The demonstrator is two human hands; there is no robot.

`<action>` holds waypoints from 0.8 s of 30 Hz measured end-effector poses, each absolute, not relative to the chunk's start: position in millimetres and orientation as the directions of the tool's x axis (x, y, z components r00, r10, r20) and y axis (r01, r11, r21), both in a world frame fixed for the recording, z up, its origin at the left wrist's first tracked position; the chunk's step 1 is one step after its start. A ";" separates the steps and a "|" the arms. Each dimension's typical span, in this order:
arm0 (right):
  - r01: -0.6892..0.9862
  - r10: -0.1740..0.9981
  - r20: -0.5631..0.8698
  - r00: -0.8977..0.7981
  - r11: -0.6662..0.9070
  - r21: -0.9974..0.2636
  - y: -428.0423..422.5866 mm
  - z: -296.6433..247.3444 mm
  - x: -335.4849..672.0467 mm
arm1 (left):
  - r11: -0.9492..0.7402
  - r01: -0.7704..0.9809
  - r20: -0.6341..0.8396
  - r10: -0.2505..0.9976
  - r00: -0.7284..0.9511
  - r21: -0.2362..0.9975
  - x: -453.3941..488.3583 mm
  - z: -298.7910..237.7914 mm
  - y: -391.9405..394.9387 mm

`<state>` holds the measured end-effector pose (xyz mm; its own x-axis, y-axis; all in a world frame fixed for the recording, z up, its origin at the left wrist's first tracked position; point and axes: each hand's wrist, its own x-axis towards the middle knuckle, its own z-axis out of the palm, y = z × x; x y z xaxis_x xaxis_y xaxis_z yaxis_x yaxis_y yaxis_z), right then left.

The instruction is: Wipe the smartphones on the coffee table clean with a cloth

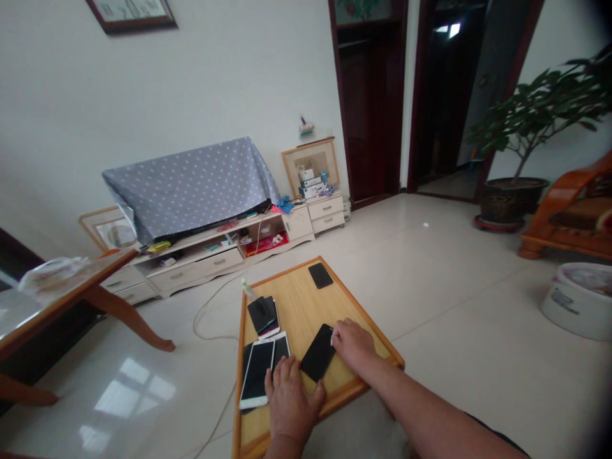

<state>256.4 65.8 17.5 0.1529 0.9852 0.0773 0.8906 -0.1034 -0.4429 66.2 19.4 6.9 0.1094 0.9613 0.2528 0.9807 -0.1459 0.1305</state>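
A black smartphone lies screen up near the front of the small wooden table. My right hand is closed at its upper right edge, and a bit of something white shows at the fingertips, too small to name. My left hand rests with fingers apart; its thumb is at the phone's lower edge and its fingertips reach the white phone on the left. That white phone lies over other dark devices. Farther back are a stack of phones, a small clear bottle and a black flat device.
The wooden table has a raised rim. A cable runs over the floor on its left. Behind stands a white TV cabinet with a cloth-covered screen. A white bucket and a potted plant stand at right.
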 end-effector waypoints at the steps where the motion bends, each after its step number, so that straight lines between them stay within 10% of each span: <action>1: 0.894 0.982 0.075 0.174 -0.125 -0.431 67.7 19.6 259.3 | -0.148 0.981 0.260 0.959 0.111 0.128 66.1 7.2 19.0; 8: 0.878 0.992 0.093 -0.084 0.118 -0.465 40.8 11.5 218.5 | -0.167 0.975 0.277 0.953 0.122 0.146 63.5 4.9 19.6; 15: 0.902 0.981 0.092 0.168 -0.115 -0.417 69.8 22.0 242.4 | -0.155 0.979 0.261 0.958 0.115 0.135 65.4 7.1 18.4; 24: 0.896 0.994 0.113 -0.014 0.062 -0.440 61.2 11.8 208.0 | -0.152 0.975 0.223 0.968 0.114 0.160 59.4 2.6 22.1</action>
<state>208.0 61.2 11.8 -0.0135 0.9935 0.1127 0.8961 0.0621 -0.4396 59.4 22.1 2.6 0.1143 0.9681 0.2229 0.9754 -0.1519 0.1598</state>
